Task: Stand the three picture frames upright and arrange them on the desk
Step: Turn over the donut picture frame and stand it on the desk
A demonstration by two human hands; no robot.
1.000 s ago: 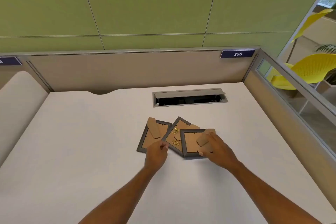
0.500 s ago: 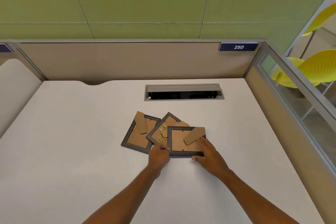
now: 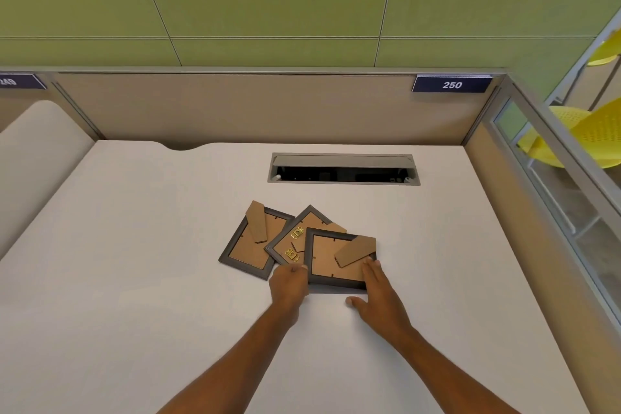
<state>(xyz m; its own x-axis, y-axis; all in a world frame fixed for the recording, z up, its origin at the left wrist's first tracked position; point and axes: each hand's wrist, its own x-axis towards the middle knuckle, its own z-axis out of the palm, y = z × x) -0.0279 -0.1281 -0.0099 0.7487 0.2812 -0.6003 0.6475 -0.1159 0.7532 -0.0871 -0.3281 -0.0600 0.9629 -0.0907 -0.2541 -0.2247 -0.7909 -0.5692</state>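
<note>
cable hatch behind frames, seemingly unobstructed

The three dark grey picture frames show matt brown cardboard backs with small shiny brass-coloured metal hangers. The white desk looks smooth and matt.

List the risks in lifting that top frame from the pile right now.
1. The top frame overlaps the middle frame, so lifting it could drag that one along.
2. Its cardboard stand lies flat under the right hand fingertips; pressing there may crease it.
3. The left hand pinches only the frame's near-left edge, so it may pivot and slip onto the desk.
</note>
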